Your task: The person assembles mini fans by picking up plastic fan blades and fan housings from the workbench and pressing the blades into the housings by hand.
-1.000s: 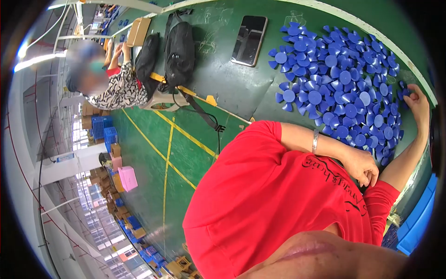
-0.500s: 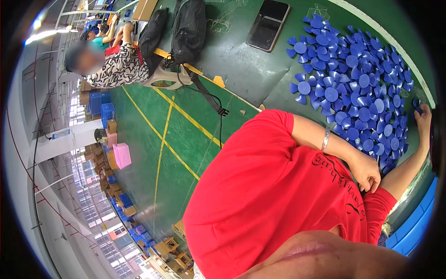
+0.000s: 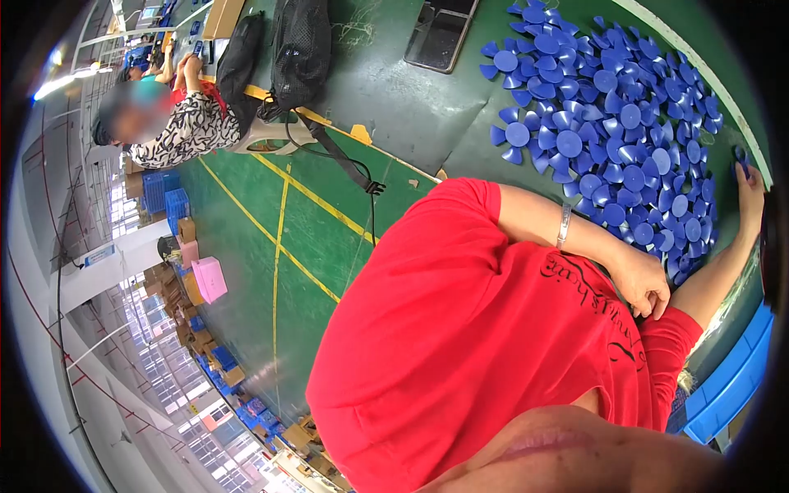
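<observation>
Many blue bladed plastic pieces [image 3: 629, 115] lie in a wide heap on the green tabletop [image 3: 394, 107]. My left hand [image 3: 643, 286], on the arm with the silver bracelet, hangs by the heap's lower edge, close to my right sleeve. Its fingers are curled together, and anything between them is hidden. At the far right, my right hand [image 3: 749, 193] is closed on a blue piece [image 3: 741, 160], beside the heap and near the pale table edge. A dark phone [image 3: 441, 34] lies at the top, apart from the heap.
Black mesh bags [image 3: 301, 53] lie at the table's edge, with a strap hanging down. Another person [image 3: 193, 123] sits at the table at upper left, hands on the work surface. A blue plastic stool [image 3: 731, 382] is at lower right. Boxes and a pink bin [image 3: 209, 279] stand farther off.
The view has shifted, so the heap, phone and bags appear farther left and slightly higher. My right hand still holds the blue piece, and my left hand has kept its curled shape.
</observation>
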`<action>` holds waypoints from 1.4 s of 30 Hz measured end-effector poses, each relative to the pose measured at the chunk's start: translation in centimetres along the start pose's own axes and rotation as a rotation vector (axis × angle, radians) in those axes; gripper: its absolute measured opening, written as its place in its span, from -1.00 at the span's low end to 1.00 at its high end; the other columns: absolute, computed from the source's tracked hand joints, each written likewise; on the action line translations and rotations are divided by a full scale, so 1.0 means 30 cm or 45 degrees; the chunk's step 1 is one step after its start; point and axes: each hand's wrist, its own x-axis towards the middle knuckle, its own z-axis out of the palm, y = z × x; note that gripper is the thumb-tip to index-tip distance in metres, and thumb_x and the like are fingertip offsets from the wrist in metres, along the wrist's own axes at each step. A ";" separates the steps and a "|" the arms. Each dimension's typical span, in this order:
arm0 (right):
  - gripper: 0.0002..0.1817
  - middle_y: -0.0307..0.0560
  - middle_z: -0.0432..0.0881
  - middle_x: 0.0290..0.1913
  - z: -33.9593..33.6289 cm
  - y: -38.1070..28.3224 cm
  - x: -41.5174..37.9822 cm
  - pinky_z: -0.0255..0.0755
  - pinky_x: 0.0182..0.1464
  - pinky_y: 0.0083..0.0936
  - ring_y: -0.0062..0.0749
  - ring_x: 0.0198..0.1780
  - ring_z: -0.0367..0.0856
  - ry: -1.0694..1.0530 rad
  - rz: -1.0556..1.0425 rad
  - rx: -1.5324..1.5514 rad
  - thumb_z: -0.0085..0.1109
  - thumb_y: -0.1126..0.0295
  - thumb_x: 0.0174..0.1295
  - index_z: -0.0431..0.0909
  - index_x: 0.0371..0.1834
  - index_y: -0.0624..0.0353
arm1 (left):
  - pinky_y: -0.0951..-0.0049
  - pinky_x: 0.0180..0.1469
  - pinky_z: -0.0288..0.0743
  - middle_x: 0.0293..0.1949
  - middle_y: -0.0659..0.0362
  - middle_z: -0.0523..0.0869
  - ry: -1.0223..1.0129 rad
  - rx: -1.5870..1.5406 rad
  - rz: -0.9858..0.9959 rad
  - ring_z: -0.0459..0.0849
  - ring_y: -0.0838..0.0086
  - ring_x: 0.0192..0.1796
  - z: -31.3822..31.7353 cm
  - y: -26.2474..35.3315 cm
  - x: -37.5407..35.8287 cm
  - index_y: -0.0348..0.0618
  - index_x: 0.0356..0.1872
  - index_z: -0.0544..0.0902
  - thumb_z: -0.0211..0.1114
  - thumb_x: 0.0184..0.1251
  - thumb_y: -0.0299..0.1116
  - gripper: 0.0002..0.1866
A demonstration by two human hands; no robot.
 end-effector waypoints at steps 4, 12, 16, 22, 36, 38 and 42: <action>-0.35 -0.11 0.60 -0.21 -0.048 -0.116 -0.051 0.38 0.03 -0.40 -0.26 -0.10 0.58 0.024 0.129 0.008 0.12 -0.23 0.13 0.53 0.15 -0.02 | 0.40 -0.09 0.58 -0.29 0.15 0.78 -0.014 -0.002 -0.003 0.74 0.42 -0.18 0.000 -0.001 -0.001 -0.15 -0.07 0.66 0.21 0.20 -0.33 -0.71; -0.31 -0.18 0.65 -0.18 -0.055 -0.154 -0.087 0.38 0.06 -0.43 -0.32 -0.07 0.61 0.138 0.226 0.026 0.13 -0.31 0.06 0.56 0.14 -0.10 | 0.38 -0.10 0.57 -0.28 0.14 0.78 -0.029 0.006 -0.006 0.73 0.40 -0.17 -0.003 0.002 0.000 -0.15 -0.06 0.65 0.20 0.21 -0.34 -0.71; -0.29 -0.24 0.65 -0.19 -0.019 -0.106 -0.066 0.38 0.07 -0.46 -0.37 -0.08 0.61 0.245 0.159 -0.017 0.14 -0.34 0.02 0.57 0.14 -0.15 | 0.38 -0.09 0.57 -0.28 0.13 0.77 -0.027 -0.008 -0.001 0.73 0.39 -0.17 -0.003 0.003 -0.001 -0.15 -0.06 0.65 0.20 0.20 -0.35 -0.71; -0.28 -0.30 0.64 -0.23 0.014 -0.048 -0.015 0.37 0.07 -0.49 -0.41 -0.09 0.61 0.227 0.180 0.068 0.15 -0.36 -0.01 0.59 0.14 -0.17 | 0.40 -0.09 0.57 -0.28 0.16 0.78 -0.014 0.019 0.024 0.73 0.42 -0.18 0.000 -0.007 0.004 -0.13 -0.07 0.66 0.19 0.20 -0.36 -0.72; -0.26 -0.28 0.63 -0.26 0.034 -0.009 0.015 0.37 0.04 -0.49 -0.40 -0.12 0.60 0.180 0.202 0.010 0.15 -0.37 -0.01 0.58 0.15 -0.17 | 0.44 -0.09 0.57 -0.28 0.20 0.78 -0.016 0.021 -0.004 0.74 0.47 -0.20 0.001 -0.007 0.007 -0.09 -0.07 0.68 0.19 0.19 -0.32 -0.70; -0.27 -0.28 0.63 -0.24 0.035 -0.005 0.016 0.37 0.05 -0.48 -0.40 -0.11 0.60 0.173 0.201 0.004 0.14 -0.37 0.00 0.58 0.15 -0.17 | 0.44 -0.09 0.57 -0.28 0.20 0.78 -0.014 0.021 0.000 0.74 0.47 -0.20 0.004 -0.011 0.008 -0.09 -0.07 0.68 0.19 0.19 -0.32 -0.71; -0.27 -0.27 0.64 -0.21 0.043 0.000 0.018 0.36 0.07 -0.47 -0.38 -0.08 0.60 0.194 0.187 -0.011 0.12 -0.38 0.01 0.57 0.15 -0.18 | 0.45 -0.09 0.57 -0.28 0.21 0.79 -0.015 0.026 -0.002 0.74 0.48 -0.20 0.004 -0.012 0.010 -0.08 -0.07 0.68 0.20 0.20 -0.31 -0.71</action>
